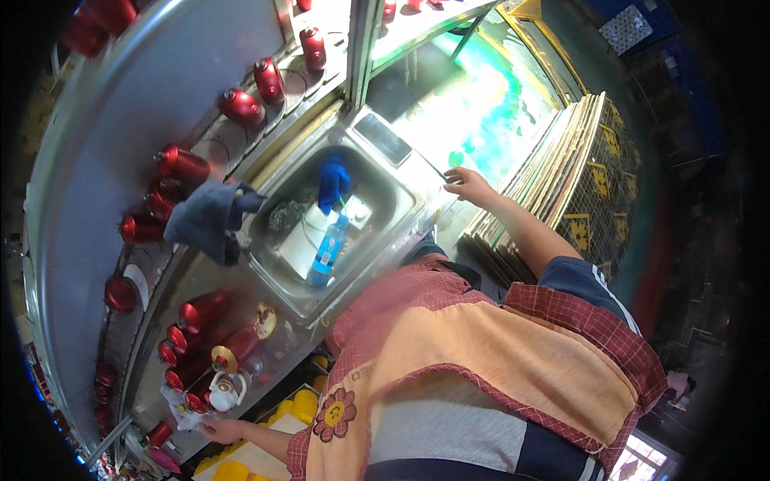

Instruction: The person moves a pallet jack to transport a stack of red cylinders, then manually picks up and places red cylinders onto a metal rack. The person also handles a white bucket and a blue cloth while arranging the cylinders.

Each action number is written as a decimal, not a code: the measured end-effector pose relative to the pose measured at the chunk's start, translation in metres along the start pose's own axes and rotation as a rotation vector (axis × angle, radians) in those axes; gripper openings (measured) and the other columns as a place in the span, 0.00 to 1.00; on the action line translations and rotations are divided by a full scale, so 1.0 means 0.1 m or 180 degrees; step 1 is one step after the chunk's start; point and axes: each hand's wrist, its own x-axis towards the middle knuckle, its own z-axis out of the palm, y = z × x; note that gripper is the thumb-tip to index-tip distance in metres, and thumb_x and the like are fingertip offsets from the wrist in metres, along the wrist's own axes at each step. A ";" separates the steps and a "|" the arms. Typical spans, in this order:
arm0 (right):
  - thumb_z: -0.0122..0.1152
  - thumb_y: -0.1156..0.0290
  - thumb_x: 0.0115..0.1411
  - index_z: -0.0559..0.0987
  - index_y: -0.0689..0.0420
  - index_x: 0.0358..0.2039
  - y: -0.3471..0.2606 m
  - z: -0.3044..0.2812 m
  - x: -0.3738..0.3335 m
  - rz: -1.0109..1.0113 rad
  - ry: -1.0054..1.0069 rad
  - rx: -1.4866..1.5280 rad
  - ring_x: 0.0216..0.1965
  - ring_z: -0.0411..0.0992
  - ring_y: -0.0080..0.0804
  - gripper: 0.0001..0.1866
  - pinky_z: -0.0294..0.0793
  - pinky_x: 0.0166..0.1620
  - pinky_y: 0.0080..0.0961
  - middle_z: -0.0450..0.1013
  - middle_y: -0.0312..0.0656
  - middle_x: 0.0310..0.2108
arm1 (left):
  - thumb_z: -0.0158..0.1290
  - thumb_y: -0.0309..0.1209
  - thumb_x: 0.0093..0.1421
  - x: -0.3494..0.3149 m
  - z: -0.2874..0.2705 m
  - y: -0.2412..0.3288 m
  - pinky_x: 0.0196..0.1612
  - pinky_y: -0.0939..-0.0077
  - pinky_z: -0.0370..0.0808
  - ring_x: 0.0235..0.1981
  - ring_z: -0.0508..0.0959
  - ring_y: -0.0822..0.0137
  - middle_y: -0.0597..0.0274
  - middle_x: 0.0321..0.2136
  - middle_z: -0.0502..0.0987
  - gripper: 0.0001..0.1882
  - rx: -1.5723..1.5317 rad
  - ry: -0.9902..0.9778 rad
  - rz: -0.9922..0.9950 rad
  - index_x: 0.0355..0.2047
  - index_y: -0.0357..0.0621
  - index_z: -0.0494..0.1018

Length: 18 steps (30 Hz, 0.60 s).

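Note:
My left hand (222, 430) is at the lower left, beside a crumpled clear plastic bag (183, 410) and a group of glossy red canisters (202, 311). Its fingertips are too small and blurred to show whether they grip the bag. A white-topped piece (227, 392) stands close by that hand. On the other side, my right hand (469, 187) is just off the right corner of the steel sink (405, 200), fingers loosely apart and holding nothing. Inside the basin are a blue glove or cloth (333, 183), a bottle of blue liquid (327, 252), a white block (301, 247) and a dark scouring pad (286, 216).
A dark grey-blue cloth (210, 220) hangs at the sink's left rim. More red canisters (241, 107) line a track behind it. Stacked boards (553, 168) lean at the right. Yellow pieces (305, 406) sit in a box below the counter.

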 end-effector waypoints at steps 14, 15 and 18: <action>0.64 0.64 0.57 0.76 0.60 0.49 0.74 -1.65 1.63 -0.0472 -0.0913 -0.0075 0.32 0.75 0.26 0.21 0.75 0.31 0.24 0.78 0.43 0.41 | 0.67 0.43 0.48 -5.45 2.03 3.55 0.55 0.65 0.69 0.48 0.74 0.55 0.48 0.47 0.74 0.34 -0.0905 -0.3894 0.0149 0.50 0.35 0.69; 0.64 0.65 0.57 0.77 0.59 0.49 0.77 -1.74 1.65 -0.0494 -0.0920 -0.0095 0.31 0.75 0.26 0.20 0.75 0.31 0.24 0.78 0.42 0.40 | 0.66 0.47 0.46 -5.74 2.15 3.77 0.56 0.63 0.68 0.53 0.71 0.50 0.44 0.50 0.72 0.38 -0.0404 -0.3868 0.0401 0.50 0.31 0.68; 0.64 0.66 0.57 0.76 0.60 0.48 0.97 -2.08 1.61 -0.0368 -0.0792 0.0097 0.31 0.74 0.26 0.20 0.75 0.31 0.24 0.77 0.42 0.40 | 0.64 0.55 0.45 -6.19 2.32 4.30 0.57 0.59 0.68 0.57 0.66 0.49 0.44 0.51 0.69 0.45 0.1220 -0.3571 0.0919 0.51 0.29 0.67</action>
